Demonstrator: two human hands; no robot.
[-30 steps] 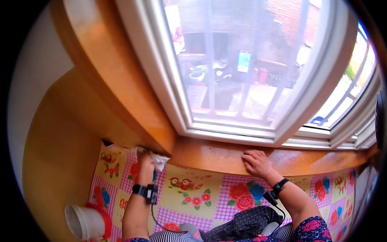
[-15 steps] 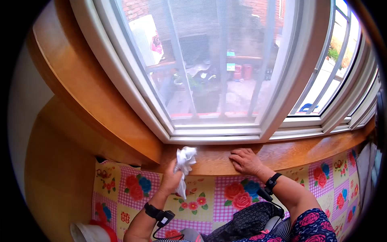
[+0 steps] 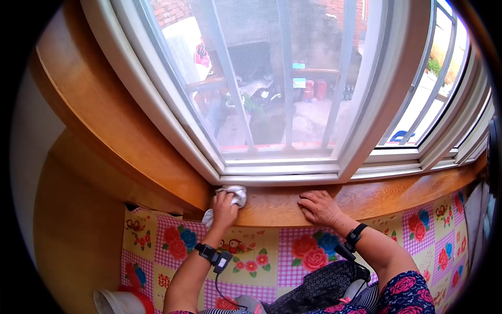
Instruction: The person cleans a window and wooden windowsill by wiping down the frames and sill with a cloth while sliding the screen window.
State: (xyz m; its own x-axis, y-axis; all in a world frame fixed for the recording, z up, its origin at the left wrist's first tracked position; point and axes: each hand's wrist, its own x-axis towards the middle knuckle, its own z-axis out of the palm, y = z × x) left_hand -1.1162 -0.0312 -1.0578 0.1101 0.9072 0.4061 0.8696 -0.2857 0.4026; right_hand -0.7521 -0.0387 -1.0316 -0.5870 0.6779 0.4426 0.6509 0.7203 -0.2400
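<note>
At the left end of the wooden windowsill (image 3: pixel 272 206), my left hand (image 3: pixel 224 209) presses a crumpled white cloth (image 3: pixel 239 195) onto the wood. Part of the cloth sticks out below the hand, by the sill's front edge. My right hand (image 3: pixel 318 206) rests on the sill farther right, holding nothing, fingers bent slightly and apart. Straight above the sill stands the white window frame (image 3: pixel 282 181) with its screened pane. Each wrist wears a black band with a small device and cable.
A patterned floral covering (image 3: pixel 303 256) lies below the sill. A white bucket (image 3: pixel 112 302) stands at the lower left beside something red. Wooden trim (image 3: pixel 130 141) runs up the left side. Bars and a yard show through the glass; fabric (image 3: pixel 475 209) hangs at the far right.
My left hand has moved left and up from the sill's front edge, bringing the cloth down flat against the sill's left corner. My right hand stays in place.
</note>
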